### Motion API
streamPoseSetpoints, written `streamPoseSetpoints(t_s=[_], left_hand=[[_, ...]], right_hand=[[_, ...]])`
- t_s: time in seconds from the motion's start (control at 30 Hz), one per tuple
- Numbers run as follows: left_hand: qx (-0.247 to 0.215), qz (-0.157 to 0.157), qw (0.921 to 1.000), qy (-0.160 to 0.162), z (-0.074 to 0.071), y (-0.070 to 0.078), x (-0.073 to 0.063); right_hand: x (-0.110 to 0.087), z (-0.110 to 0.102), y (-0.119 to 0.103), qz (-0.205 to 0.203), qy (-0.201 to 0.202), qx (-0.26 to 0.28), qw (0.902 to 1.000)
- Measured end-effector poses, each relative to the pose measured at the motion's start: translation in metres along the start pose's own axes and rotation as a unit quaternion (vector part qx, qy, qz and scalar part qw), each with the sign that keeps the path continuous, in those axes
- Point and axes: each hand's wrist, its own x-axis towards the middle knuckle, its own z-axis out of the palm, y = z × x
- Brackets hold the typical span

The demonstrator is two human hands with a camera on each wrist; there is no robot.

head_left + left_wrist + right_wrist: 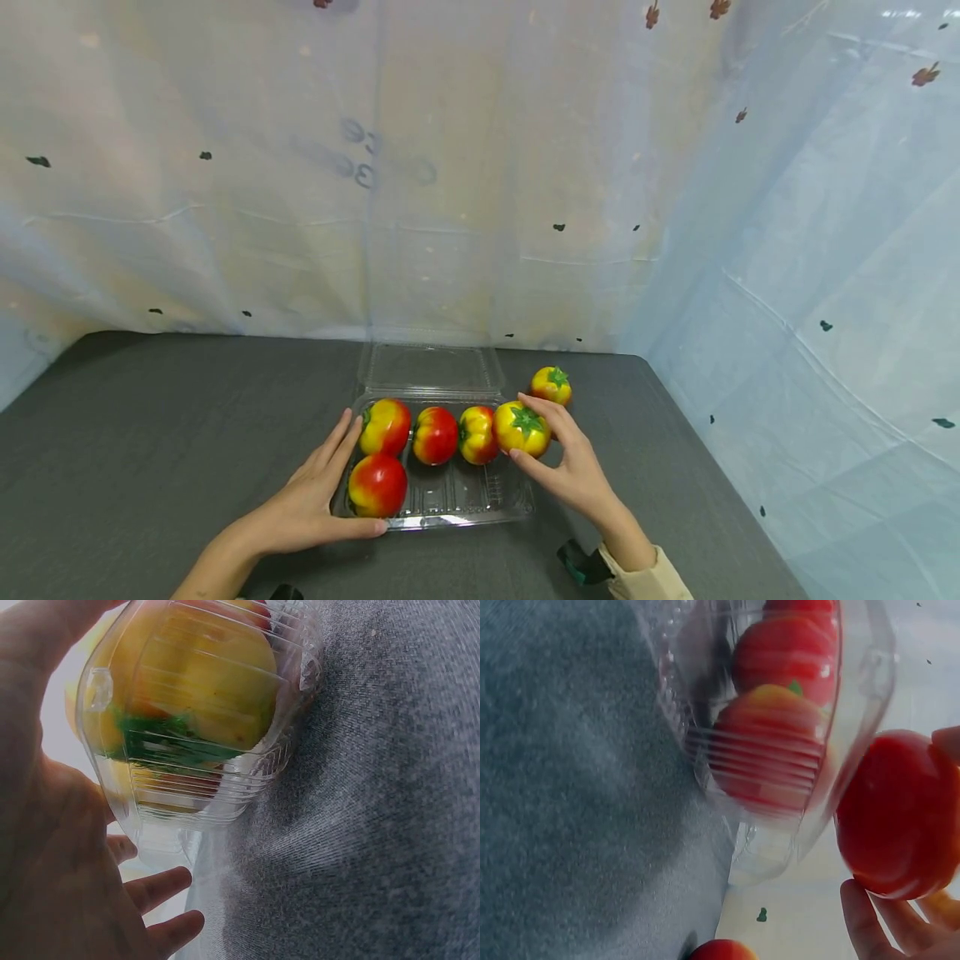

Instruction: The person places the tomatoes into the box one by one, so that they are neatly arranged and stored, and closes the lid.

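Worktop (187, 433) bears the open clear container (442, 522), its left side braced by the left hand (311, 502), thumb spread from fingers. The right hand (573, 468) pinches a yellow-red fruit (522, 430) above the container's right rim; probably best lowered gently, without knocking the neighbouring fruit (477, 435).

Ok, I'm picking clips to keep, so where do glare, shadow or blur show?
Head view: a white glint along the front edge of the tray; left wrist view: the left hand is backlit and mostly in shade; right wrist view: the fruit inside the tray looks soft and blurred.
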Motion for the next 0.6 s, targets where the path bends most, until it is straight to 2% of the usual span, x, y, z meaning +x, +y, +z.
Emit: streamPoseSetpoints(t_s=[0.27,0.6], left_hand=[[-0.001,-0.003,1.0,0.0,0.0,0.0,0.001],[-0.003,-0.002,1.0,-0.001,0.0,0.001,0.0]], right_hand=[[0.001,0.007,0.0,-0.021,-0.017,0.017,0.9995],[0.002,0.013,-0.006,-0.022,-0.031,0.034,0.9987]])
